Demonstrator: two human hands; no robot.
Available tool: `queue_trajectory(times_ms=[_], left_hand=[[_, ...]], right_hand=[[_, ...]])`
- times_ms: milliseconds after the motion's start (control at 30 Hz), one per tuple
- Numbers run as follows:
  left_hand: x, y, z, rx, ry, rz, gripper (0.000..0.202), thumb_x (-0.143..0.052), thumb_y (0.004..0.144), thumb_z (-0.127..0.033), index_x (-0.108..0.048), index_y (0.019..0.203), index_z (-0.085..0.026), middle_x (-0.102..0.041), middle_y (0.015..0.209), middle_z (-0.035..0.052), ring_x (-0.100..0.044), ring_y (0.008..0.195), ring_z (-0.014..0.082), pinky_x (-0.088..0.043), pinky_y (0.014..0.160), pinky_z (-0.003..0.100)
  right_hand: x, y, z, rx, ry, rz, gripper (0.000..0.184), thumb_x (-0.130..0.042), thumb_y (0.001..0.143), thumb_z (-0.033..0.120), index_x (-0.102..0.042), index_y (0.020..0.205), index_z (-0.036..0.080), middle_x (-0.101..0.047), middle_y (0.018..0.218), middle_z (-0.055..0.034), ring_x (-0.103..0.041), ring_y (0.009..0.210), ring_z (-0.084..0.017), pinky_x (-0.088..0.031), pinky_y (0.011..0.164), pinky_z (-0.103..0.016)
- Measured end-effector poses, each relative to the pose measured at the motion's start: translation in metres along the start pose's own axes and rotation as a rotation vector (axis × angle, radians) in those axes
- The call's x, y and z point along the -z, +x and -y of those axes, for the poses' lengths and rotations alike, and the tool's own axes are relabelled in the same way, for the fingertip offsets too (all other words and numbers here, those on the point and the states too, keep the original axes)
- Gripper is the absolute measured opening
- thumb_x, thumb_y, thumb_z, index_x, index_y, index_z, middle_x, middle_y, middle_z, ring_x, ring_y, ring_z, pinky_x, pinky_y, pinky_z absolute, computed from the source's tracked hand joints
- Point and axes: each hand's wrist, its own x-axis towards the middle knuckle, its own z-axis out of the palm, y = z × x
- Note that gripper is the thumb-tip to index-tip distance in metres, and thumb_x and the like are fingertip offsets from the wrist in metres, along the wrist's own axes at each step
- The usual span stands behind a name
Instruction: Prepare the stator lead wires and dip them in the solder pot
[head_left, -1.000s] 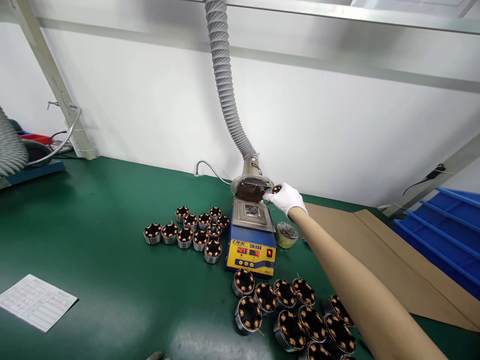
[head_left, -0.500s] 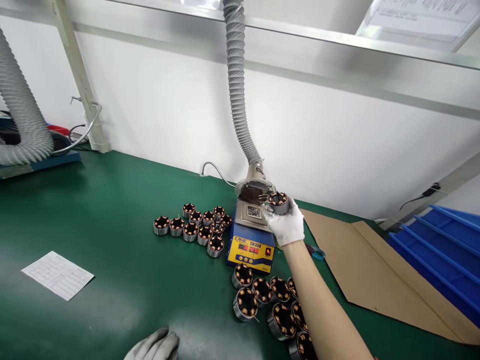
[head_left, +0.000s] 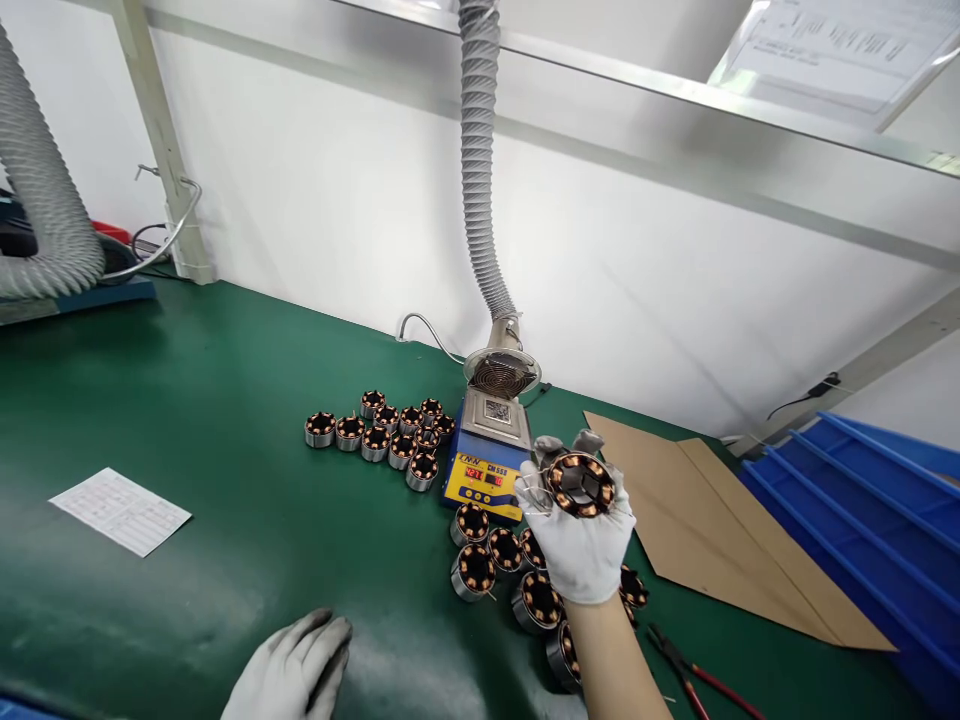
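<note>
My right hand [head_left: 579, 540], in a white glove, is closed round a wound motor stator [head_left: 580, 483] and holds it up in front of the blue solder pot [head_left: 486, 455], its copper coils facing me. My left hand [head_left: 289, 672], also gloved, lies flat with fingers spread on the green mat [head_left: 187, 420] near the bottom edge. A cluster of similar stators [head_left: 379, 437] sits left of the solder pot. Several more stators [head_left: 491, 560] lie just below it, partly hidden by my right forearm.
A ribbed fume hose [head_left: 480, 170] hangs down to a round hood above the solder pot. Brown cardboard [head_left: 712, 520] and blue bins [head_left: 870, 500] lie to the right. Red-handled pliers [head_left: 694, 670] rest near my forearm. A printed sheet [head_left: 120, 510] lies at left.
My right hand has drawn the stator back from above the solder pot toward me and turned its coils to face me. My left hand has come further into view, flat on the mat.
</note>
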Motion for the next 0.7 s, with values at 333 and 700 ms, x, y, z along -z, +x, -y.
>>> queue_trajectory(times_ms=[333,700], left_hand=[[0.0,-0.005,-0.005,0.075,-0.042,0.003,0.044,-0.027,0.094,-0.034,-0.066,0.079,-0.022,-0.075,0.076,-0.0008,-0.069,0.068,0.0128,-0.054,0.062,0.022],[0.048,0.049,-0.057,-0.016,-0.616,-0.062,0.018,-0.045,0.088,-0.022,-0.055,0.102,-0.02,-0.074,0.083,-0.0002,-0.068,0.079,0.0111,-0.053,0.079,0.019]], right_hand=[[0.01,-0.035,-0.011,-0.056,-0.006,-0.049,0.022,-0.071,0.06,0.052,-0.067,0.075,0.037,-0.069,0.084,0.0035,-0.063,0.081,-0.023,-0.046,0.082,-0.048],[0.002,-0.058,-0.04,-0.022,0.179,0.152,0.013,-0.073,0.063,0.039,-0.063,0.072,0.038,-0.062,0.084,0.0058,-0.054,0.061,-0.016,-0.049,0.056,-0.033]])
